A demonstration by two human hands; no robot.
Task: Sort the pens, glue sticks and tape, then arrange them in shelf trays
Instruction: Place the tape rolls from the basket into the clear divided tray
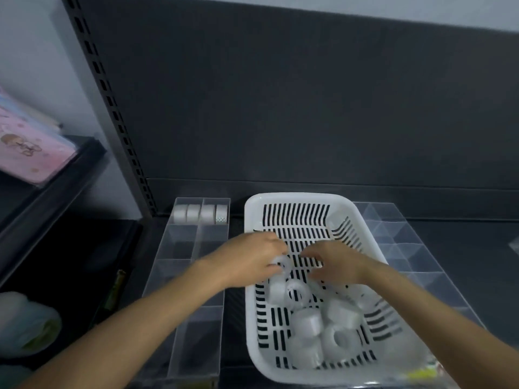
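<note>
Left hand (252,259) fingers clamp a roll (283,263) near basket's (250,214) left rim; right hand (334,265) fingers apart; rolls (306,324) heap at near end.

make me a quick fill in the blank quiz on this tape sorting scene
1. The left hand grips a tape roll over the ____ basket.
2. At the far end of the clear tray stand ____ rolls.
3. The right hand, fingers spread above the basket, holds ____.
Missing words: white; four; nothing.
</note>
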